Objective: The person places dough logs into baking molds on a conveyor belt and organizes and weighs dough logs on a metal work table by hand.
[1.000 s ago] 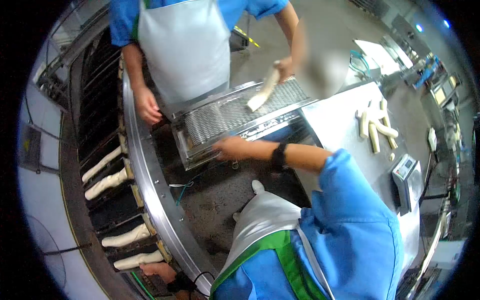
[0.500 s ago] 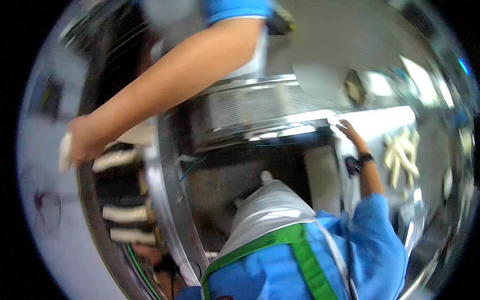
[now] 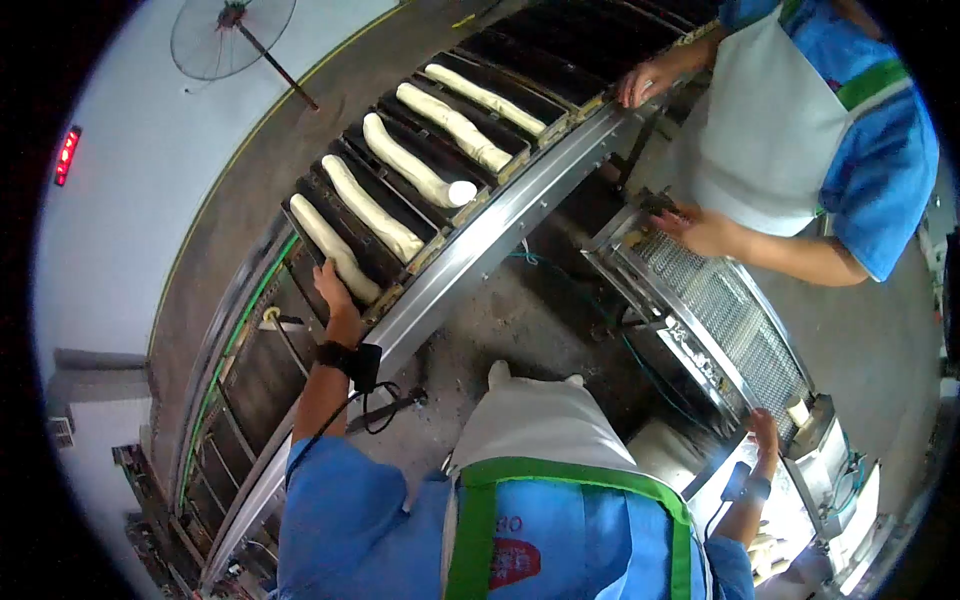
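Left hand at first tray, five dough strips on curved conveyor

Left hand (image 3: 335, 287) is reaching over the curved conveyor (image 3: 480, 222) and resting at the long side of the nearest tray (image 3: 312, 232), right beside the nearest dough strip (image 3: 333, 243). Fingers are lying loosely open, not closing round the strip; cannot tell if they are pressing on the dough. Nearest strip is lying lengthwise in its black tray, slightly curving, its lower end lying near the conveyor's metal rail. Four more dough strips (image 3: 372, 212) are lying in the trays beyond, one per tray, roughly parallel; the middle one is showing a bright round end at the rail side. Trays further along are looking dark.

Right hand (image 3: 764, 430) is reaching out to the right, staying narrow at the lower end of the mesh belt (image 3: 725, 300), near its metal frame; grip is too small to tell. A short pale piece (image 3: 797, 411) is sitting at that belt end, near the right hand. More pale pieces (image 3: 768, 553) are lying in a pile on the bench (image 3: 790, 500) at lower right, partly washed out by glare.

A co-worker (image 3: 770, 130) in a white apron is standing across, one hand (image 3: 650, 80) resting at the conveyor rail, the other (image 3: 700, 231) hovering by the mesh belt's upper end.
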Motion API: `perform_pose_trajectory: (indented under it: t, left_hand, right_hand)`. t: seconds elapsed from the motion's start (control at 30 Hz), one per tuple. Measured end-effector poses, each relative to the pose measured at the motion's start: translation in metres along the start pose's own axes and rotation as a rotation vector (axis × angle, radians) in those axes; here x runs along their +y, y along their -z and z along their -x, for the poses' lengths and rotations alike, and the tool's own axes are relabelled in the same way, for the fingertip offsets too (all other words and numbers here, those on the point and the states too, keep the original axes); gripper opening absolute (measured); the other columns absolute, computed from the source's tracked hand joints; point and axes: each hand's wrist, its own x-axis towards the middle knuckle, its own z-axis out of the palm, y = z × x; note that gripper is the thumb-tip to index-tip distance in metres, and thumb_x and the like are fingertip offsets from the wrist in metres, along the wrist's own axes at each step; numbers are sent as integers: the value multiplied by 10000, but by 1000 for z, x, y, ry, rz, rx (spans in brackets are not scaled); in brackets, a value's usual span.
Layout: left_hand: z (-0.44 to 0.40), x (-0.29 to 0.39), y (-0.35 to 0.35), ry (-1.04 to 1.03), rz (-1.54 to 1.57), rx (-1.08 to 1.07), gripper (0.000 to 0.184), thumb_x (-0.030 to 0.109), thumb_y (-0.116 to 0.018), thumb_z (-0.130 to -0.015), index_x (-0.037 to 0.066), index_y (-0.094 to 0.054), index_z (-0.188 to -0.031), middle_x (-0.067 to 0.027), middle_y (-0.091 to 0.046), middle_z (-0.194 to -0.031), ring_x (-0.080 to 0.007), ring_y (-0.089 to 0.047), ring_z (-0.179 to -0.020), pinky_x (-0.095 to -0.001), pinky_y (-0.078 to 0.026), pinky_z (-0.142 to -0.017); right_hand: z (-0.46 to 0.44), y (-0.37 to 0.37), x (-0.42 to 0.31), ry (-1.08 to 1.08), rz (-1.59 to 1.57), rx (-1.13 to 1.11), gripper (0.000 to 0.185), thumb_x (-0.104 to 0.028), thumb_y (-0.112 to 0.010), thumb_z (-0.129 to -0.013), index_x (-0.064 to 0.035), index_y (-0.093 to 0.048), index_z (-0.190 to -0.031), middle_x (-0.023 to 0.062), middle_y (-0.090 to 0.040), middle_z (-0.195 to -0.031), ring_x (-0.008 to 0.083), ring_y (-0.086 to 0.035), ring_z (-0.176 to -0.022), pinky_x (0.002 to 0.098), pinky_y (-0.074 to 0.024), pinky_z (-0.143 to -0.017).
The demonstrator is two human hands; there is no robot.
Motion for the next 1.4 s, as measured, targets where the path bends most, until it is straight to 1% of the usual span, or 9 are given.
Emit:
perform_pose_trajectory:
  t: [0.13, 0.37, 0.5, 0.73, 0.77, 1.0, 1.1, 1.2, 1.4]
  left_hand:
    - [24, 30, -6, -465, -671, 150, 498, 283, -485, -701, 31, -388, -1119, -191, -376, -1114, -310, -417, -963, -329, -318, -826]
    - [49, 95, -164, -614, -1092, -956, 254, 282, -404, -766, 169, -573, -920, -46, -568, -872, -208, -450, -941, -329, -281, -820]
    - [27, 58, -182, -1092, -1163, -975, 269, 298, -383, -768, 173, -586, -891, -29, -563, -906, -240, -393, -1021, -389, -232, -849]
    - [34, 94, -194, -753, -1347, -850, 272, 280, -405, -747, 76, -579, -704, -92, -561, -795, -269, -504, -793, -371, -376, -695]
    - [29, 83, -198, -1240, -1062, -823, 281, 283, -410, -748, 55, -558, -677, -105, -550, -732, -265, -511, -736, -352, -395, -645]
    - [36, 77, -223, -543, -1486, -990, 296, 300, -404, -750, 58, -564, -689, -132, -534, -633, -314, -515, -633, -399, -414, -574]
    - [38, 67, -249, -945, -1746, -1121, 227, 269, -427, -716, 105, -541, -825, -138, -520, -594, -295, -523, -603, -398, -414, -529]
    - [16, 47, -265, -498, -1131, -893, 233, 230, -440, -740, 30, -558, -763, -103, -551, -650, -259, -517, -592, -335, -386, -552]
    - [50, 14, -360, -621, -793, -850, 333, 216, -410, -796, 1, -445, -1047, -142, -433, -1062, -248, -399, -980, -311, -298, -836]
  right_hand:
    - [2, -8, -8, 40, -50, -68, 296, -289, -475, -730, -114, -477, -968, 11, -523, -712, 99, -496, -567, 245, -392, -447]
    - [-17, -39, -67, -43, 158, -55, 229, -253, -459, -749, -119, -486, -932, 4, -510, -711, 91, -486, -522, 218, -375, -411]
    - [-27, -56, -85, 4, 94, -35, 231, -249, -432, -762, -113, -485, -941, 4, -505, -714, 97, -472, -514, 219, -377, -415]
    - [-54, -57, -88, -20, 158, -97, 286, -276, -441, -760, -115, -462, -995, 6, -522, -724, 94, -489, -542, 226, -392, -441]
    - [-71, -50, -71, -77, -8, -128, 294, -280, -445, -757, -112, -459, -998, 6, -517, -714, 98, -497, -546, 232, -395, -437]
    - [-151, -39, -120, 7, 126, -28, 228, -239, -463, -750, -78, -490, -910, 6, -499, -701, 120, -495, -532, 242, -378, -425]
    - [-157, -5, -107, 341, 54, 3, 149, -204, -471, -748, -59, -506, -741, 0, -481, -606, 108, -467, -533, 250, -361, -443]
    - [-141, 15, -117, 80, -260, -6, 207, -237, -470, -754, -71, -533, -861, 36, -556, -766, 176, -539, -676, 272, -393, -508]
    - [-138, 35, -77, 8, 260, 114, 308, -287, -480, -747, -7, -529, -866, 134, -554, -826, 241, -544, -759, 306, -424, -597]
